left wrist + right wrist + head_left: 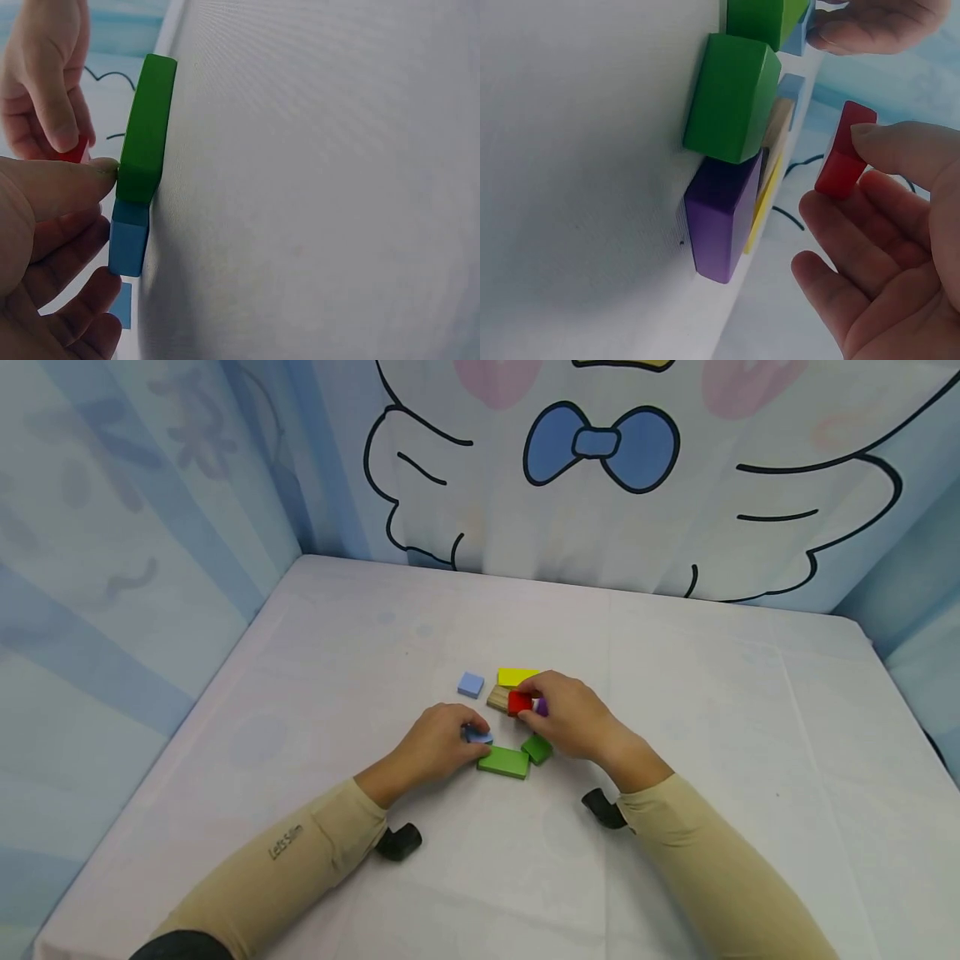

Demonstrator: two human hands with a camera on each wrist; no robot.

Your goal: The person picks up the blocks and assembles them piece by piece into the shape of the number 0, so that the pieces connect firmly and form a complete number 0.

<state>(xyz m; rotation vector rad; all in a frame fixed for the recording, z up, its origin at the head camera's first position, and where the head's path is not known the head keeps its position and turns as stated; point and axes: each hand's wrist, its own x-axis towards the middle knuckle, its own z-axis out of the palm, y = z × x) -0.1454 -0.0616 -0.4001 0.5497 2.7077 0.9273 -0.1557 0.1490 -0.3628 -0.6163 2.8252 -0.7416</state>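
Note:
My right hand [573, 714] pinches a small red block [845, 150] between thumb and fingertips, raised over the other blocks. My left hand [437, 739] is at a blue block [129, 238], its fingers curled about the block and its thumb tip at the end of the long green block [504, 762]. That green block lies against the blue one. A shorter green block [733, 97] sits at the long one's right end, touching a purple block [718, 217]. Behind the red block are a plain wooden block [497, 697] and a yellow block [517, 677], partly hidden by my right hand.
A separate light blue block [471, 685] lies beyond my left hand. The blocks stand on a white cloth-covered table [675, 677]. A printed curtain [600, 527] hangs behind its far edge, and another curtain [135, 610] is at the left.

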